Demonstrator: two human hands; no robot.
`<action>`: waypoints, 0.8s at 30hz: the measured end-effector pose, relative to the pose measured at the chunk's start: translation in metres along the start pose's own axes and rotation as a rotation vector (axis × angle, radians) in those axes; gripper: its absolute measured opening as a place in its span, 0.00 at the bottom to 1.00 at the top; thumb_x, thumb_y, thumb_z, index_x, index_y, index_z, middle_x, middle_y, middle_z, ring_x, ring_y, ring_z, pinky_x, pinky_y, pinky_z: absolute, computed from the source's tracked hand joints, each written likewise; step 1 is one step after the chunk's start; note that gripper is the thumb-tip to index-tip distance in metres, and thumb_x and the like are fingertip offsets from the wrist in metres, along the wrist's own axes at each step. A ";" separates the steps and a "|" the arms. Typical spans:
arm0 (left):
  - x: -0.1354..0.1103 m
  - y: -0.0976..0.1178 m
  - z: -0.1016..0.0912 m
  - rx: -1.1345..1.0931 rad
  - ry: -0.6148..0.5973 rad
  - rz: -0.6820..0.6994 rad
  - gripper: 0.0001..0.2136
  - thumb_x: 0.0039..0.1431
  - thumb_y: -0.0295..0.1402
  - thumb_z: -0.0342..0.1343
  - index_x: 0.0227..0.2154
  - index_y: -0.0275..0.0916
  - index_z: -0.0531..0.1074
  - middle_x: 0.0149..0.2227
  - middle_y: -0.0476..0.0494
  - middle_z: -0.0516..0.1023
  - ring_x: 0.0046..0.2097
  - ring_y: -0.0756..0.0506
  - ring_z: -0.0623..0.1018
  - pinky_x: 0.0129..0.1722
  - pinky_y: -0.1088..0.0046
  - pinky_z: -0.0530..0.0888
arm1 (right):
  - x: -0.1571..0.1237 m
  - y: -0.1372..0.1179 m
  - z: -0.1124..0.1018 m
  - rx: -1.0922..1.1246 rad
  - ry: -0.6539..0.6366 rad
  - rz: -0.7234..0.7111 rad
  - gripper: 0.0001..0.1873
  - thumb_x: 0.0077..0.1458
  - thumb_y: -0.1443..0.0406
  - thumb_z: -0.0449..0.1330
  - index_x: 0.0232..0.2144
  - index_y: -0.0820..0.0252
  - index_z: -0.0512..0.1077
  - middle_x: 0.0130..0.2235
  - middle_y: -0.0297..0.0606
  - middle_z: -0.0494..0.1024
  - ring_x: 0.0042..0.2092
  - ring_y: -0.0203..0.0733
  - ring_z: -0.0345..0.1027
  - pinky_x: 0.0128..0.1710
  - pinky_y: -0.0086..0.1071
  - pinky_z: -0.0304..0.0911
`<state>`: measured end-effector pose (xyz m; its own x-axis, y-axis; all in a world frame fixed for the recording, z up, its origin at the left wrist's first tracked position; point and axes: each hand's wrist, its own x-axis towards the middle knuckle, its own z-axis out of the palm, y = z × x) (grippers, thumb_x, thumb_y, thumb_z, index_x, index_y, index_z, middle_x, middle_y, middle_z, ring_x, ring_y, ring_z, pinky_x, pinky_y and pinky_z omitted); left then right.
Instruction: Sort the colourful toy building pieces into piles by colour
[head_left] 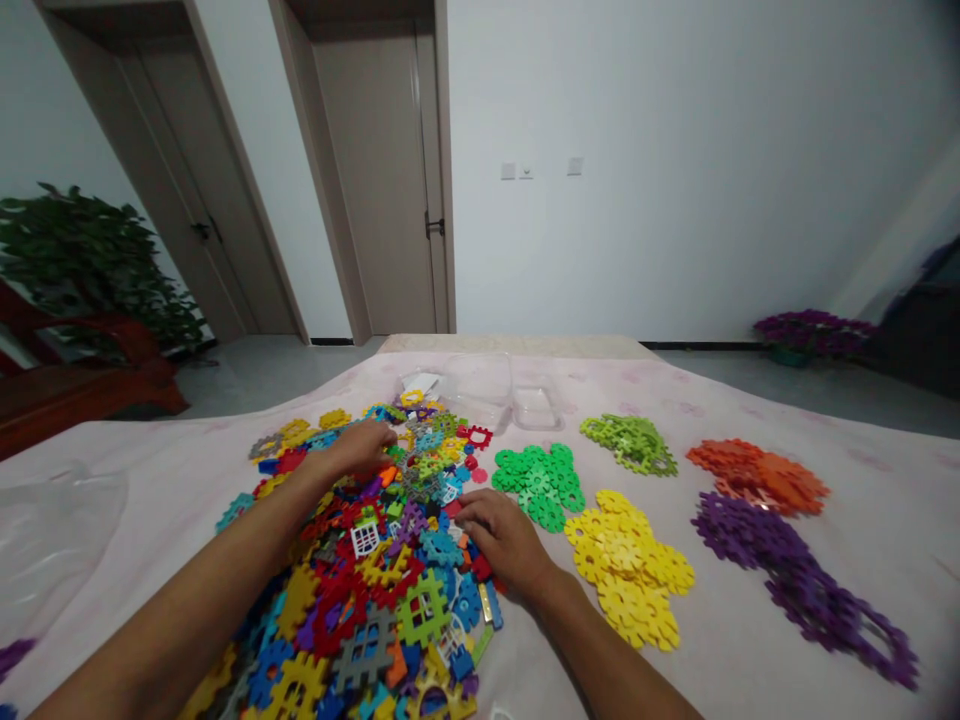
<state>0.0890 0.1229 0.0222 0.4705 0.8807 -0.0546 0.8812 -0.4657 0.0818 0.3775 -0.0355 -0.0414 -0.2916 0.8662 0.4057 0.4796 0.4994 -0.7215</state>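
A large heap of mixed plastic building pieces in many colours lies in front of me on the cloth. My left hand reaches over its far part, fingers curled down among the pieces; whatever they grip is hidden. At the heap's right edge, my right hand has its fingers bent and drawn towards the thumb, beside small red and white pieces. I cannot make out what is in it. Just beyond this hand is a pile of green flower-shaped pieces, with yellow pieces to its right.
Lime pieces, orange pieces and purple pieces form separate piles on the right. Clear plastic containers stand behind the heap. A clear plastic bag lies left on the pale patterned tablecloth.
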 end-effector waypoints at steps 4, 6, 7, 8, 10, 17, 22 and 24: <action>-0.018 -0.001 -0.006 -0.068 0.089 -0.046 0.13 0.61 0.41 0.53 0.34 0.39 0.78 0.37 0.42 0.81 0.41 0.42 0.77 0.38 0.70 0.68 | -0.002 0.004 0.002 -0.002 0.034 -0.031 0.10 0.61 0.68 0.59 0.38 0.53 0.81 0.47 0.37 0.82 0.51 0.44 0.74 0.54 0.41 0.65; -0.030 0.005 -0.010 -0.141 0.169 -0.047 0.17 0.66 0.44 0.48 0.35 0.39 0.77 0.37 0.42 0.81 0.39 0.43 0.76 0.37 0.71 0.67 | -0.004 0.004 0.002 -0.015 0.110 -0.038 0.12 0.62 0.69 0.57 0.41 0.53 0.80 0.47 0.38 0.82 0.51 0.45 0.73 0.55 0.42 0.65; -0.036 0.010 -0.012 -0.175 0.196 -0.038 0.18 0.67 0.45 0.46 0.33 0.39 0.76 0.34 0.43 0.80 0.37 0.44 0.76 0.35 0.71 0.65 | -0.004 0.003 0.002 -0.023 0.153 -0.040 0.13 0.62 0.69 0.56 0.43 0.53 0.80 0.47 0.39 0.82 0.52 0.46 0.73 0.56 0.43 0.64; -0.042 0.017 -0.013 -0.198 0.210 -0.025 0.19 0.67 0.46 0.46 0.31 0.39 0.74 0.32 0.45 0.78 0.35 0.45 0.75 0.34 0.71 0.64 | -0.004 0.000 0.001 -0.028 0.188 -0.043 0.13 0.63 0.68 0.56 0.44 0.54 0.79 0.48 0.40 0.82 0.52 0.46 0.72 0.56 0.43 0.64; -0.054 0.033 -0.014 -0.194 0.211 0.006 0.19 0.68 0.46 0.46 0.27 0.40 0.72 0.28 0.46 0.76 0.31 0.46 0.73 0.32 0.71 0.61 | -0.001 -0.010 -0.001 -0.015 0.225 -0.044 0.14 0.64 0.67 0.55 0.46 0.54 0.78 0.48 0.40 0.81 0.52 0.46 0.72 0.56 0.42 0.65; -0.079 0.090 -0.001 -0.300 0.222 0.074 0.16 0.68 0.45 0.50 0.29 0.40 0.69 0.29 0.48 0.75 0.31 0.47 0.71 0.32 0.72 0.59 | 0.035 -0.050 0.010 0.173 0.221 0.063 0.14 0.57 0.64 0.63 0.46 0.55 0.78 0.44 0.39 0.80 0.42 0.42 0.73 0.44 0.35 0.68; -0.090 0.103 0.001 -0.489 0.183 0.037 0.17 0.66 0.46 0.51 0.27 0.39 0.70 0.28 0.49 0.75 0.31 0.47 0.72 0.32 0.72 0.62 | 0.042 -0.042 0.019 0.403 0.215 0.239 0.07 0.52 0.61 0.64 0.30 0.58 0.76 0.29 0.32 0.77 0.30 0.38 0.69 0.32 0.31 0.64; -0.096 0.100 -0.003 -0.490 0.164 0.000 0.15 0.65 0.45 0.53 0.29 0.40 0.72 0.29 0.48 0.77 0.33 0.47 0.74 0.33 0.72 0.64 | 0.043 -0.031 0.006 0.401 0.229 0.275 0.08 0.52 0.60 0.63 0.29 0.59 0.76 0.27 0.32 0.77 0.29 0.38 0.68 0.32 0.31 0.63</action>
<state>0.1317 -0.0081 0.0390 0.4221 0.9012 0.0987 0.7377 -0.4047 0.5405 0.3446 -0.0140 -0.0049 0.0098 0.9678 0.2515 0.1454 0.2474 -0.9579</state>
